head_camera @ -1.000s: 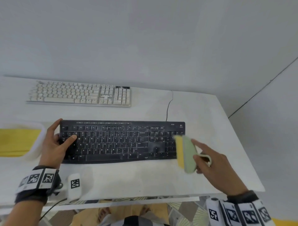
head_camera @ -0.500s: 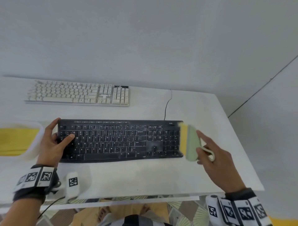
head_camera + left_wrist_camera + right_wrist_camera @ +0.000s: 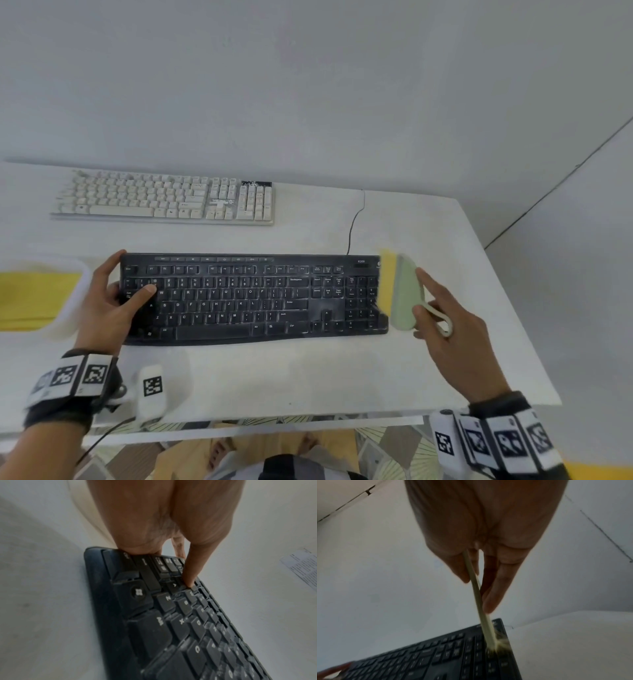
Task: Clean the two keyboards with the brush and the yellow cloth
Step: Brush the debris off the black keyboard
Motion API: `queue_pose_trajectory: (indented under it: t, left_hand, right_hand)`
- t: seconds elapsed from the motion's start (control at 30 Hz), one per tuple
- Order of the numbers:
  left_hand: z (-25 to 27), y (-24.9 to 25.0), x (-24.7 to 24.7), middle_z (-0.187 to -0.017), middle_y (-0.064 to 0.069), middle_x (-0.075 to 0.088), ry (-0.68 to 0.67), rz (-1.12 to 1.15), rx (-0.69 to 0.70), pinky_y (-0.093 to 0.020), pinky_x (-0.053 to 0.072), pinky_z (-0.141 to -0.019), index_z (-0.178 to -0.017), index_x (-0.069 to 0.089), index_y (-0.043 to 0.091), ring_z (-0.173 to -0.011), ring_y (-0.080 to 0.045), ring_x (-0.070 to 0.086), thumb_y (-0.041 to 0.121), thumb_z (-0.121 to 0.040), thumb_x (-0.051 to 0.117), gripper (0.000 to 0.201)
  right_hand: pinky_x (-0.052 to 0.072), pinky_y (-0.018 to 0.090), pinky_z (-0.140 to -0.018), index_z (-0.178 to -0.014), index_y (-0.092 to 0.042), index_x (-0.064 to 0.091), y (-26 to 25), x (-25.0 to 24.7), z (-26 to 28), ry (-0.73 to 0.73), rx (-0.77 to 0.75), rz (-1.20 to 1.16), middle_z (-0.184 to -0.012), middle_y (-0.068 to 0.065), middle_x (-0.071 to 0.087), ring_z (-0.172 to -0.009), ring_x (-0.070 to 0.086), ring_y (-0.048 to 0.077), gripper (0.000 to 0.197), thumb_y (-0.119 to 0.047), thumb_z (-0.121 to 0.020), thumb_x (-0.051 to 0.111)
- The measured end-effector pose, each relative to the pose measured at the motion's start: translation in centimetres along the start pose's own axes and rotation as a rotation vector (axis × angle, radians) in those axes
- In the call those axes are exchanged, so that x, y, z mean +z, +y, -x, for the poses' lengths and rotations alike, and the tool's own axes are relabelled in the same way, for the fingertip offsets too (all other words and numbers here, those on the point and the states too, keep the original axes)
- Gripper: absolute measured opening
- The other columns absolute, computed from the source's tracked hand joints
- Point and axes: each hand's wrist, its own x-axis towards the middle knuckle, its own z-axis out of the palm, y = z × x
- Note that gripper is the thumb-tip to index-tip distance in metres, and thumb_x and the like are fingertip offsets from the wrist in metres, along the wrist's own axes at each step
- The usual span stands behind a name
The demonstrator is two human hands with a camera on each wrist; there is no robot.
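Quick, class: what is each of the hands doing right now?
Left hand: grips the black keyboard at its left end.
Right hand: holds the brush.

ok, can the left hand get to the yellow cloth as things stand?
Probably yes. The left hand grips the black keyboard's left end, and the cloth lies just left of it in a white tray, nothing between. It must let go first.

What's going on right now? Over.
Left hand steadies black keyboard. Right hand holds brush, bristles at keyboard's right end. Nothing blocking.
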Motion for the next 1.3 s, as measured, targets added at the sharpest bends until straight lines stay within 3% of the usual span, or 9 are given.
queue_pose_trajectory:
  t: [0.23,0.37,0.47,0.53,0.67,0.77,0.87,1.1,1.3]
  left_hand:
    - [0.0,0.2,-0.2,-0.101,-0.002,0.07,-0.025,0.015,-0.022,-0.023,0.061,-0.057,-0.122,0.051,0.058,-0.08,-0.016,0.069,-0.002,-0.097,0.065,0.067]
    - [0.0,0.2,-0.2,-0.101,-0.003,0.069,-0.027,0.015,-0.02,-0.026,0.062,-0.058,-0.123,0.051,0.058,-0.083,-0.019,0.068,-0.002,-0.097,0.065,0.067]
    - [0.1,0.1,-0.1,-0.101,-0.002,0.069,-0.022,0.015,-0.008,-0.022,0.061,-0.059,-0.124,0.051,0.055,-0.073,-0.004,0.071,-0.003,-0.097,0.064,0.066]
    - [0.2,0.1,-0.1,-0.098,0.0,0.071,-0.015,0.012,-0.001,-0.021,0.06,-0.058,-0.126,0.05,0.052,-0.07,0.0,0.071,-0.004,-0.097,0.063,0.065]
    - [0.3,0.3,0.1,-0.098,-0.001,0.07,-0.016,0.012,-0.004,-0.02,0.06,-0.058,-0.125,0.049,0.052,-0.072,-0.002,0.072,-0.005,-0.097,0.063,0.065]
    - [0.2,0.3,0.1,-0.102,-0.004,0.069,-0.011,0.02,-0.01,-0.021,0.06,-0.058,-0.126,0.049,0.051,-0.08,-0.015,0.069,-0.005,-0.097,0.064,0.065]
    - [0.0,0.0,-0.1,-0.1,-0.004,0.069,-0.01,0.019,-0.006,-0.022,0.061,-0.058,-0.127,0.05,0.051,-0.07,-0.003,0.072,-0.005,-0.097,0.064,0.065]
    - [-0.2,-0.4,-0.1,-0.099,-0.004,0.068,0.007,0.008,-0.011,-0.023,0.061,-0.056,-0.134,0.047,0.048,-0.066,0.001,0.071,-0.004,-0.097,0.063,0.066]
    - [-0.2,-0.3,-0.1,-0.099,-0.005,0.068,0.004,0.012,-0.003,-0.022,0.061,-0.057,-0.13,0.05,0.048,-0.067,0.001,0.071,-0.005,-0.097,0.063,0.064]
  right_hand:
    - [0.055,0.046,-0.064,-0.134,-0.052,0.039,1.1,0.5,1.5,-0.409,0.076,0.061,-0.073,0.005,0.065,-0.062,0.063,0.026,0.047,-0.026,-0.096,0.05]
    - [0.055,0.028,-0.066,-0.14,-0.046,0.039,-0.2,0.2,0.9,-0.145,-0.058,0.026,-0.084,-0.004,0.069,-0.067,0.066,0.017,0.046,-0.042,-0.095,0.045]
    - [0.043,0.002,-0.068,-0.145,-0.03,0.042,-0.7,2.3,0.5,-0.005,-0.088,0.025,-0.096,-0.015,0.06,-0.076,0.062,0.006,0.049,-0.02,-0.098,0.053]
    - [0.044,0.006,-0.063,-0.144,-0.038,0.039,-0.1,3.0,1.1,-0.127,-0.068,0.032,-0.085,-0.013,0.06,-0.07,0.059,0.009,0.053,-0.016,-0.097,0.053]
    - [0.054,0.043,-0.061,-0.135,-0.052,0.036,0.3,0.6,1.7,-0.414,0.057,0.056,-0.071,0.003,0.064,-0.061,0.062,0.024,0.05,-0.023,-0.097,0.051]
    - [0.056,0.034,-0.062,-0.139,-0.043,0.043,-0.6,-0.5,0.9,-0.192,-0.02,-0.009,-0.077,-0.003,0.067,-0.063,0.065,0.017,0.05,-0.02,-0.096,0.055]
    - [0.053,0.019,-0.068,-0.144,-0.032,0.043,-0.1,0.6,0.4,0.03,-0.069,0.039,-0.092,0.001,0.069,-0.072,0.066,0.016,0.05,-0.021,-0.096,0.053]
    - [0.057,0.038,-0.067,-0.128,-0.058,0.037,1.1,-1.3,1.5,-0.417,0.111,0.047,-0.075,-0.001,0.066,-0.063,0.065,0.016,0.049,-0.023,-0.097,0.052]
    - [0.05,0.009,-0.076,-0.141,-0.038,0.044,0.8,0.2,0.3,-0.017,-0.018,-0.006,-0.103,-0.017,0.062,-0.085,0.068,0.007,0.051,-0.018,-0.096,0.055]
